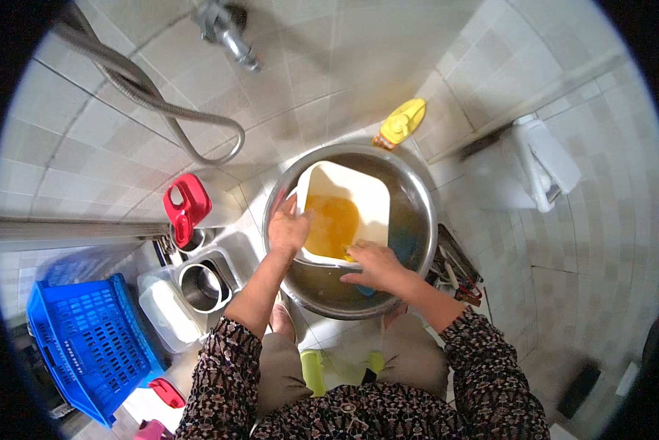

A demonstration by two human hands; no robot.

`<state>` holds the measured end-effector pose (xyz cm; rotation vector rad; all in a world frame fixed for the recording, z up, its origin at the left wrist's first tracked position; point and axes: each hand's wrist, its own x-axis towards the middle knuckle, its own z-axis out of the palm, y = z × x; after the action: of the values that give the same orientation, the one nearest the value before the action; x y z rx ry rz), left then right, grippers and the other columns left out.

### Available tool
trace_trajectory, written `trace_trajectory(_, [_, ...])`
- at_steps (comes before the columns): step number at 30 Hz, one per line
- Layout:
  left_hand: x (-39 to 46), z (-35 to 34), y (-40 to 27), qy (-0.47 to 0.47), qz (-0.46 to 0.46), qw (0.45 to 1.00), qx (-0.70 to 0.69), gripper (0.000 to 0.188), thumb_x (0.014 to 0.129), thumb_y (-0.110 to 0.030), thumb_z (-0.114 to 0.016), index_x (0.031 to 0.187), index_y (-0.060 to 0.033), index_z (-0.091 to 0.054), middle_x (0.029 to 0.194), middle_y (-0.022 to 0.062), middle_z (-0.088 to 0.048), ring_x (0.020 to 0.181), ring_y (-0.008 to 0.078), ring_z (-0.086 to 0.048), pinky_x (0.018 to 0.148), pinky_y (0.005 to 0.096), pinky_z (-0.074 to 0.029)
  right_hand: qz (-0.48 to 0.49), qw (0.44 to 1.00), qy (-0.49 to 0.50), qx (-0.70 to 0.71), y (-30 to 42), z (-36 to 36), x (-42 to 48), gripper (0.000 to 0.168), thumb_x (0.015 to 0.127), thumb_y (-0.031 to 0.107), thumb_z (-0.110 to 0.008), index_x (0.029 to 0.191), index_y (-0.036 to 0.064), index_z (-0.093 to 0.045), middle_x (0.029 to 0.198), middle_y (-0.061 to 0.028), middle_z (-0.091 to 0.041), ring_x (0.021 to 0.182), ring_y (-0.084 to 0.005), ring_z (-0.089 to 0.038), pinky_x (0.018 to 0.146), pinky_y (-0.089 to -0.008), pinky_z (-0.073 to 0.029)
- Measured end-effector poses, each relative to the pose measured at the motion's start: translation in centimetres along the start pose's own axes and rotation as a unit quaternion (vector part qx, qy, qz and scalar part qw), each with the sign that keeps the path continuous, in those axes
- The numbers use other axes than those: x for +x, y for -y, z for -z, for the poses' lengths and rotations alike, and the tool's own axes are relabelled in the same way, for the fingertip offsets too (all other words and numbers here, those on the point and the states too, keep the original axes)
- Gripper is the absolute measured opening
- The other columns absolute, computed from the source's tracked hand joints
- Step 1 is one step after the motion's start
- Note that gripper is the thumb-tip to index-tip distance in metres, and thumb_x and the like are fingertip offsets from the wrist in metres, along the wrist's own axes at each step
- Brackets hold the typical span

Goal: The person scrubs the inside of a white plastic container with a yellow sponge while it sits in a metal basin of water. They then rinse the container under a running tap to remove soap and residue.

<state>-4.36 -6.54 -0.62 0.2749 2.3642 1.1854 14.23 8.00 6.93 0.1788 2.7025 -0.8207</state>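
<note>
A white rectangular plastic container (376, 220) sits tilted inside a large round metal basin (425, 242). Yellow-brown liquid (329, 220) pools at its lower left. My left hand (288, 226) grips the container's left rim, thumb over the edge. Pressed under the fingers of my right hand (377, 265) at the container's near wall is a small yellow sponge or cloth (348, 253), mostly hidden. Murky water (329, 289) fills the basin around the container. Something blue (403, 245) lies under that water on the right.
Behind the basin stands a yellow bottle (400, 125). To the left are a red-lidded jug (189, 206), a white-rimmed metal pot (201, 287), a clear plastic box (170, 313) and a blue basket (93, 341). Utensils (455, 264) lie in a tray at right. A metal hose (197, 113) hangs overhead.
</note>
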Motion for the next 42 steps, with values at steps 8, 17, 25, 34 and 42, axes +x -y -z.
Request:
trace_trajectory(8, [-3.8, 3.6, -3.6, 0.020, 0.128, 0.968, -0.216, 0.041, 0.091, -0.017, -0.065, 0.127, 0.0013, -0.064, 0.115, 0.0148, -0.069, 0.100, 0.0242, -0.066, 0.087, 0.0365, -0.052, 0.056, 0.991, -0.112, -0.052, 2.3, 5.5, -4.0, 0.026, 0.082, 0.018, -0.073, 0.103, 0.004, -0.065, 0.100, -0.0147, -0.064, 0.098, -0.0330, -0.066, 0.086, -0.0433, -0.054])
trace_trajectory(17, [-11.5, 4.0, -11.6, -0.023, 0.128, 0.908, -0.398, 0.036, 0.093, -0.016, -0.062, 0.125, 0.0014, -0.063, 0.114, 0.0145, -0.068, 0.097, 0.0272, -0.067, 0.084, 0.0403, -0.054, 0.119, 0.952, -0.251, -0.131, 4.4, 12.8, -10.8, 0.040, 0.078, 0.016, -0.078, 0.115, 0.004, -0.066, 0.103, -0.0117, -0.060, 0.101, -0.0316, -0.060, 0.093, -0.0447, -0.048])
trace_trajectory(25, [-18.4, -1.7, -20.0, 0.008, 0.104, 0.896, -0.432, 0.037, 0.095, -0.018, -0.062, 0.128, -0.0012, -0.062, 0.115, 0.0136, -0.068, 0.097, 0.0261, -0.068, 0.082, 0.0417, -0.056, 0.070, 0.917, -0.239, -0.312, 5.3, 16.5, -18.8, 0.043, 0.070, 0.030, -0.085, 0.102, 0.008, -0.067, 0.101, -0.0102, -0.063, 0.101, -0.0293, -0.062, 0.092, -0.0449, -0.046])
trace_trajectory(34, [-29.4, -8.9, -24.1, 0.183, 0.187, 0.875, -0.407, 0.036, 0.098, -0.019, -0.057, 0.129, 0.0002, -0.057, 0.115, 0.0171, -0.066, 0.095, 0.0287, -0.068, 0.075, 0.0440, -0.058, -0.004, 0.952, -0.104, -0.288, 6.3, 19.4, -32.7, 0.033, 0.073, 0.034, -0.082, 0.086, 0.007, -0.069, 0.084, -0.0112, -0.067, 0.085, -0.0293, -0.068, 0.072, -0.0434, -0.052])
trace_trajectory(42, [-39.7, -17.5, -23.5, 0.288, 0.187, 0.880, -0.327, 0.038, 0.096, -0.019, -0.061, 0.128, 0.0009, -0.059, 0.114, 0.0147, -0.068, 0.096, 0.0236, -0.066, 0.079, 0.0376, -0.055, -0.112, 0.972, -0.103, -0.180, 4.0, 11.1, -41.5, 0.030, 0.077, 0.030, -0.077, 0.087, 0.004, -0.066, 0.072, -0.0128, -0.065, 0.069, -0.0340, -0.068, 0.059, -0.0451, -0.053])
